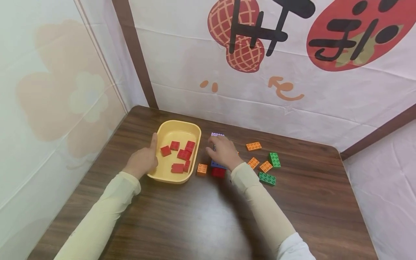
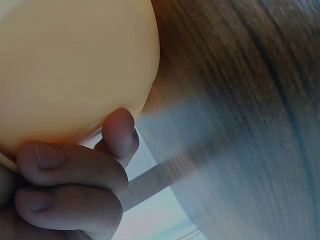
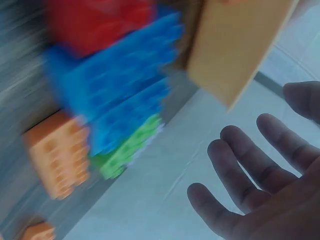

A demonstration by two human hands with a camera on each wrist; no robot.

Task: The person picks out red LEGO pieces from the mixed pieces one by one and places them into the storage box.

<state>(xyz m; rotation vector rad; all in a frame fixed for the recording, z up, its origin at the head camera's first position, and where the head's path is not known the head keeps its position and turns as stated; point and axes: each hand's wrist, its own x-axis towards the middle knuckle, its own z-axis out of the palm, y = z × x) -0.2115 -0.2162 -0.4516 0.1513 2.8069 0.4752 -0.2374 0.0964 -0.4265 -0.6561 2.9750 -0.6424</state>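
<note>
My left hand point(image 1: 142, 160) holds the left rim of a yellow tray point(image 1: 169, 177). In the left wrist view, curled fingers point(image 2: 75, 165) lie against the outside of the tray point(image 2: 80, 65). Red building bricks point(image 1: 184, 154) lie loose inside it. My right hand point(image 1: 224, 151) hovers over bricks right of the tray, its fingers apart and holding nothing in the right wrist view. Beneath or beside it are a red brick point(image 1: 218, 172), blue bricks point(image 3: 125, 75), a green brick point(image 3: 127, 147) and a purple brick point(image 1: 217, 134), partly hidden by the hand in the head view.
A small orange brick point(image 1: 202, 169) sits between tray and red brick. Farther right are several orange bricks point(image 1: 254, 146) and two green ones point(image 1: 274, 160). The brown wooden table point(image 1: 182, 224) ends at a printed cloth wall point(image 1: 175, 68) behind.
</note>
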